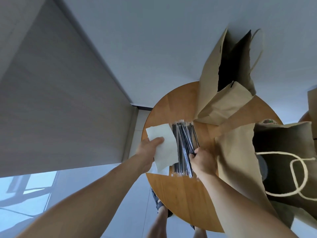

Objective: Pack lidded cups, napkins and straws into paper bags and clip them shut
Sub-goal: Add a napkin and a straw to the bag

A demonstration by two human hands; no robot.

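My left hand [148, 150] holds a white napkin [164, 145] above the left side of the round wooden table [181, 196], thumb on top. Beside it lies a pile of several black wrapped straws [184, 145]. My right hand [202, 160] pinches a straw at the pile's right edge. An open brown paper bag [240, 162] with a white cord handle stands at the right, close to my right hand; something dark lies inside it. A second open paper bag [221, 102] stands at the back of the table.
A lidded cup top [268, 121] peeks out behind the near bag. Another brown bag edge [312, 103] shows at the far right. My feet in sandals [159, 205] stand under the table's near edge. A grey wall is on the left.
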